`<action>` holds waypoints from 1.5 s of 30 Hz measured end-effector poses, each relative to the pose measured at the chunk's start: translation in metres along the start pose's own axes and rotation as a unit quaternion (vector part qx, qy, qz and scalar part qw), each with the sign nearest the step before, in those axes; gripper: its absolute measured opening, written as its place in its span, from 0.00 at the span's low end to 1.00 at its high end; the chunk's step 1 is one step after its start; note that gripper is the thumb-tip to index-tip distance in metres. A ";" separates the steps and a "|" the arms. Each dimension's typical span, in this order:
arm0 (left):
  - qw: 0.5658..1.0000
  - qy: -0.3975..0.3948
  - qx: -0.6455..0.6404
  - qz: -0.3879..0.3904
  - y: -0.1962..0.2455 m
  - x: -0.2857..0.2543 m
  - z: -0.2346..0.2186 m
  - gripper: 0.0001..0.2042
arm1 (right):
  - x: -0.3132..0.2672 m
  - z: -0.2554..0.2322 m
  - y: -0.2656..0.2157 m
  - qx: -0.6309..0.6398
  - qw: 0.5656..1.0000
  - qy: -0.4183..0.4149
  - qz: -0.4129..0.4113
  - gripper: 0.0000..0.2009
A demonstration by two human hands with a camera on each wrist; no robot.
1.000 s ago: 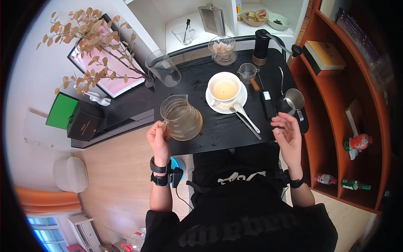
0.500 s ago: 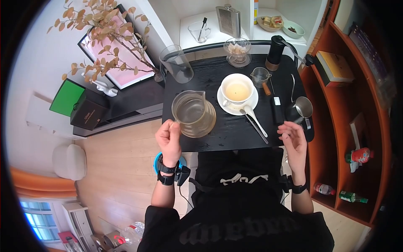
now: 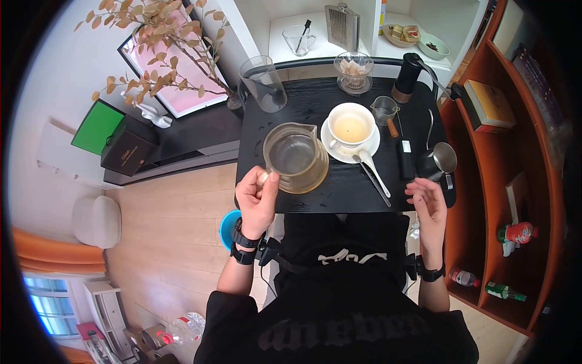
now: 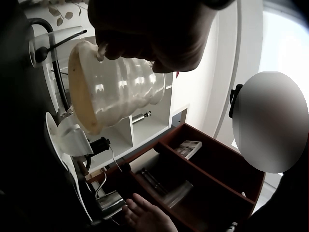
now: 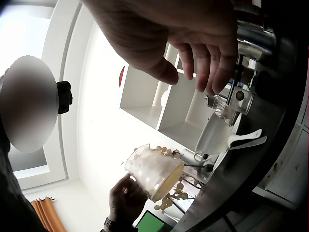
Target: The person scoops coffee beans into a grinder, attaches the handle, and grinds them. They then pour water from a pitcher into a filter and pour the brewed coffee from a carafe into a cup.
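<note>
My left hand (image 3: 257,197) grips the handle of a glass coffee server (image 3: 297,161) that has a pale, yellowish base. In the right wrist view the server (image 5: 155,171) is held up in the air, slightly tilted. Right of it in the head view stands a white cup (image 3: 350,124) of pale, milky-yellow liquid on a white saucer (image 3: 374,144). A white spoon (image 3: 371,167) and a thin dark stick (image 3: 377,185) lean on that saucer. My right hand (image 3: 428,206) hovers by the table's front right edge, fingers loosely bent, holding nothing. Close to it are a black handheld device (image 3: 405,161) and a steel pitcher (image 3: 441,159).
On the black table (image 3: 303,100) stand a tall glass (image 3: 264,85), a glass dripper with a filter (image 3: 353,73), a hand grinder (image 3: 407,77) and a small glass jug with a wooden handle (image 3: 384,112). A brown shelf (image 3: 479,176) borders the right side. Leafy branches (image 3: 182,54) reach in from the left.
My left hand has brought the glass server rightward, closer to the white cup. The head view has shifted a little. My right hand stays in about the same pose near the table edge.
</note>
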State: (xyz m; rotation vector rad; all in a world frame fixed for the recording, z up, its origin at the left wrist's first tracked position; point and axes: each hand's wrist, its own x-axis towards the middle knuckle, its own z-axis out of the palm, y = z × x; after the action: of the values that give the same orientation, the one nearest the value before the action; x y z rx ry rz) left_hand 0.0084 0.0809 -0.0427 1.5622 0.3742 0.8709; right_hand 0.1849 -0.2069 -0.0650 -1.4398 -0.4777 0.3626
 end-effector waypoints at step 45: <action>0.985 -0.058 -0.155 -0.049 -0.013 0.008 -0.021 0.17 | 0.001 -0.002 0.003 -0.024 1.000 -0.016 0.003 0.08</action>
State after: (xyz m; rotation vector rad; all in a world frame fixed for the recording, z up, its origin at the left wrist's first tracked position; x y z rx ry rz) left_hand 0.0019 0.1041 -0.0534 1.2883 0.2176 0.7201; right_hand 0.1866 -0.2078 -0.0675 -1.4842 -0.5117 0.3821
